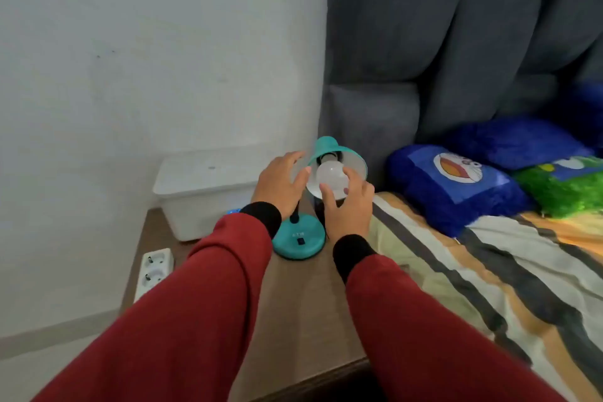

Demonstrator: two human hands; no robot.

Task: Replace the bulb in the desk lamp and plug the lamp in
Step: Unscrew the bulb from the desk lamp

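Observation:
A teal desk lamp stands on the wooden bedside table (303,297), its round base (298,240) near the table's middle and its shade (329,148) tilted toward me. A white bulb (331,177) sits in the shade's socket. My left hand (280,184) is spread beside the shade's left rim, fingers straight, holding nothing. My right hand (347,206) reaches up under the bulb, its fingertips at the bulb's lower right side with the fingers loosely spread. A white power strip (153,271) lies at the table's left edge.
A white lidded plastic box (202,192) stands at the back left of the table against the wall. To the right is a bed with a striped blanket (489,271), blue cartoon pillows (456,186) and a grey padded headboard (456,42).

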